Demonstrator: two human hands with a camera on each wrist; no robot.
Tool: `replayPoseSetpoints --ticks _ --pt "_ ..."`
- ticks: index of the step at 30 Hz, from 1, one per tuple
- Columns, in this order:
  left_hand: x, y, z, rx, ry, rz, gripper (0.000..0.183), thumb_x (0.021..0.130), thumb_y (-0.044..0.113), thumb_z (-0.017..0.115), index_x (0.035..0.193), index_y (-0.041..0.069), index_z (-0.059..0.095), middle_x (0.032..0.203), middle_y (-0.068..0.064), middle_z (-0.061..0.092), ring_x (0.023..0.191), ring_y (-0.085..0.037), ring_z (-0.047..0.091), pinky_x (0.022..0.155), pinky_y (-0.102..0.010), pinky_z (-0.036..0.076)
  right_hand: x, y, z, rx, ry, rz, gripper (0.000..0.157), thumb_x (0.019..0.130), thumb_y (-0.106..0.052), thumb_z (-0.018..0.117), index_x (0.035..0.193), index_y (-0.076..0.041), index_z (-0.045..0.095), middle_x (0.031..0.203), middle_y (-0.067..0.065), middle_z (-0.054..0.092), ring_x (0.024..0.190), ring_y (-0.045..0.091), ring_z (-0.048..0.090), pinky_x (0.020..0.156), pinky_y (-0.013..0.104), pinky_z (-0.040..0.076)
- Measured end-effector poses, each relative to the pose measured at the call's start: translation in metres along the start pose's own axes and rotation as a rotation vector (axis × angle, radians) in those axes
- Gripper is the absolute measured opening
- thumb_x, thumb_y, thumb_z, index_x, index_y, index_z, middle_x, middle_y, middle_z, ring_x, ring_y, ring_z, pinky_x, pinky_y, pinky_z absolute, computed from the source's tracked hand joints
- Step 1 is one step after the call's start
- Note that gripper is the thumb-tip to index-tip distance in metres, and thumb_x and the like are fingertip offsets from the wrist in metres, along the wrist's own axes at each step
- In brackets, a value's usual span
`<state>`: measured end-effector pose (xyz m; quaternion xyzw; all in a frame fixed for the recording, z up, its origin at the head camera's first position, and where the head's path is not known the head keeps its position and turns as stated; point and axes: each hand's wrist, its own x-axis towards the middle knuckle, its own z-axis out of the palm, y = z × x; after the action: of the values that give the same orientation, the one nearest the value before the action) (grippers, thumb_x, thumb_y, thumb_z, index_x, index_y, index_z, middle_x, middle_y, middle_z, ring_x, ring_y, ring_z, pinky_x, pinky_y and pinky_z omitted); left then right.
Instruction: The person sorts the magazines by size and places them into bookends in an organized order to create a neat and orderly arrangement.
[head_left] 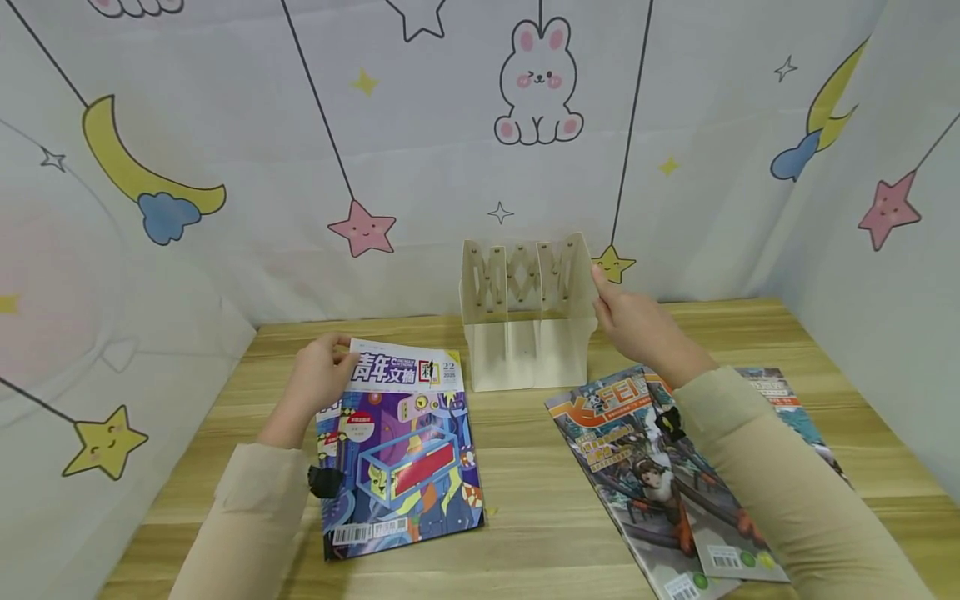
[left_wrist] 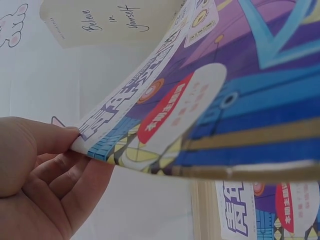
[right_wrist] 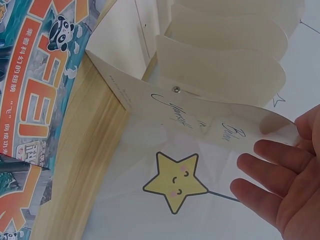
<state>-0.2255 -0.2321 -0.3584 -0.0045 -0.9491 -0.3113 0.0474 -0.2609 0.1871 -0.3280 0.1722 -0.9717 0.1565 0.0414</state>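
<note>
My left hand [head_left: 321,373] pinches the upper left corner of a purple-and-blue magazine [head_left: 420,450] between thumb and fingers. In the left wrist view that magazine [left_wrist: 200,125] bows upward, and a matching magazine [left_wrist: 234,210] lies beneath it on the table. A cream expandable book rack [head_left: 525,354] with several upright dividers stands near the back of the table. At the rack's right side panel, my right hand [head_left: 637,325] holds the edge. The right wrist view shows my thumb and fingers at the end of this lettered panel [right_wrist: 200,117].
Comic-style magazines [head_left: 637,467] lie overlapping on the right, partly under my right forearm. Another magazine [head_left: 795,408] shows beyond that sleeve. The wooden table [head_left: 525,467] meets a printed cloth backdrop [head_left: 420,283] behind the rack.
</note>
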Motion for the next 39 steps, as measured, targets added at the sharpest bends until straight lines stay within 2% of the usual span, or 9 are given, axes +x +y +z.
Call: replayPoseSetpoints --ticks 12,26,39 --pt "-0.006 0.002 -0.003 -0.042 -0.010 -0.019 0.037 0.099 0.021 0.048 0.128 -0.003 0.048 0.111 -0.031 0.062 0.085 -0.035 0.067 0.066 -0.040 0.058 -0.001 -0.002 0.001 -0.005 0.010 0.002 0.056 0.104 -0.025 0.031 0.152 -0.007 0.009 0.056 0.005 0.046 0.040 0.013 0.032 0.045 0.028 0.032" --pt "-0.007 0.003 -0.006 -0.059 -0.009 0.012 0.036 0.098 0.019 0.049 0.126 -0.004 0.048 0.109 -0.032 0.063 0.080 -0.034 0.068 0.062 -0.038 0.058 -0.001 -0.001 0.001 0.002 0.033 -0.011 0.055 0.104 -0.024 0.032 0.152 -0.006 0.011 0.056 0.005 0.045 0.041 0.014 0.031 0.046 0.029 0.032" --pt "-0.013 0.007 -0.010 -0.071 -0.013 -0.001 0.038 0.098 0.021 0.049 0.128 -0.003 0.047 0.110 -0.032 0.062 0.079 -0.032 0.068 0.060 -0.037 0.058 -0.002 -0.003 0.000 0.015 0.003 0.017 0.056 0.104 -0.025 0.031 0.153 -0.008 0.008 0.058 0.006 0.046 0.041 0.014 0.032 0.046 0.029 0.033"
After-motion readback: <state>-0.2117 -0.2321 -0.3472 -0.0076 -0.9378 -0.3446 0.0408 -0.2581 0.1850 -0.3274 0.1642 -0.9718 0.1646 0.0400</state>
